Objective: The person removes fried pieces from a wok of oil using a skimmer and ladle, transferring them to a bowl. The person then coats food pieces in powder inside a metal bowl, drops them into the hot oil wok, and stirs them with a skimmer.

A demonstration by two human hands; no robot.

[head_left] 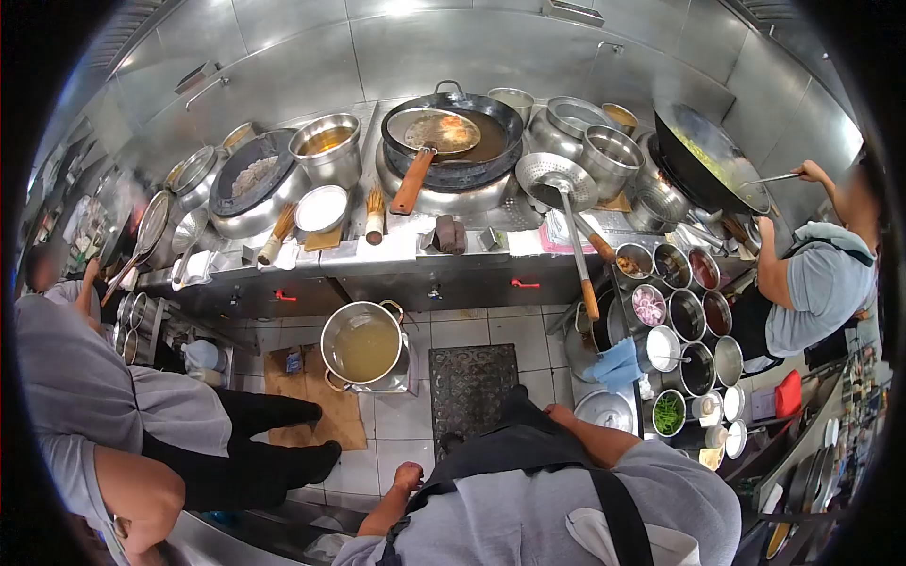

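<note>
Over the steel desk's (387, 247) front edge, a perforated skimmer (557, 181) points its wooden handle toward the wearer, lengthwise front to back. The stockpot (366, 347) stands upright, nearest the left hand (408, 476), fingers curled closed; the right hand's (561, 415) I can't tell.

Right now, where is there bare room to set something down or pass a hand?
Bare floor tiles lie between the cardboard and the black mat. A short counter strip looks free between the brown rolled cloth and the brush left of it. It is crowded at right, where round containers stand nearly rim to rim, and around the middle wok.
</note>
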